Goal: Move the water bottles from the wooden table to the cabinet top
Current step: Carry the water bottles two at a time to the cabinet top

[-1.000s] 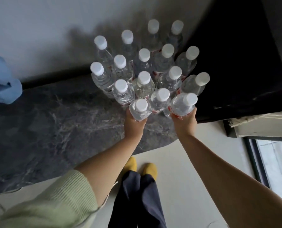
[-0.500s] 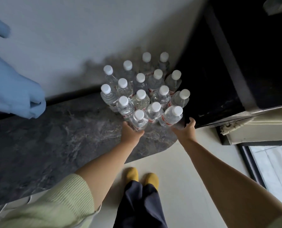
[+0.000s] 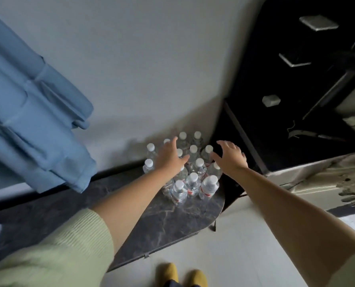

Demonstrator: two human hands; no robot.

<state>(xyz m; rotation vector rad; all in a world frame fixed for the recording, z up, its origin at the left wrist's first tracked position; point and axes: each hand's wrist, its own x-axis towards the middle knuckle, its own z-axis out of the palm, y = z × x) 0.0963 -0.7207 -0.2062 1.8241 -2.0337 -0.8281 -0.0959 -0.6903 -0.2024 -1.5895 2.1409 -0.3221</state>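
With my left hand (image 3: 171, 160) and right hand (image 3: 231, 157) spread empty over the clear white-capped plastic water bottles (image 3: 193, 175), I judge them full, heavy and slick, best gripped around the waist.

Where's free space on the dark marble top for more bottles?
Free: the marble top in front of the bottle cluster out to its rounded edge, and the long stretch leftward under the blue cloth. Crowded: the back right corner, bottles packed tight, left hand and right hand open above them.
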